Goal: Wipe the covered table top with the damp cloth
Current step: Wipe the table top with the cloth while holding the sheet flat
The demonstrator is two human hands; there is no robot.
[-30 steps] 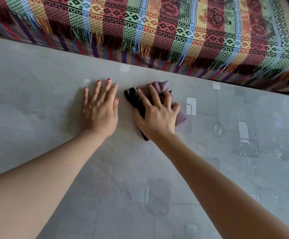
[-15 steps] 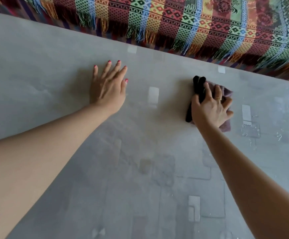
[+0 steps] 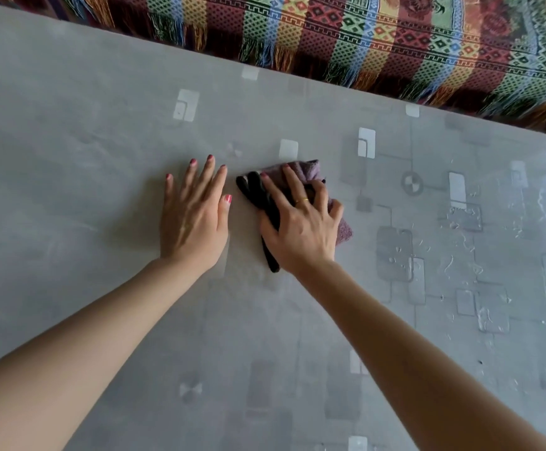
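The right hand (image 3: 301, 229) presses a soft purple-and-black cloth (image 3: 310, 172) on the shiny grey table (image 3: 69, 141); the left hand (image 3: 195, 219) lies flat beside it, fingers straight.

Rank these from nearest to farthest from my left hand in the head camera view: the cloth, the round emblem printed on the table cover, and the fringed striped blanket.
From the left hand:
1. Cloth, just to its right, under the right hand.
2. Fringed striped blanket, beyond the table's far edge.
3. Round emblem, farther right on the table cover, past the cloth.
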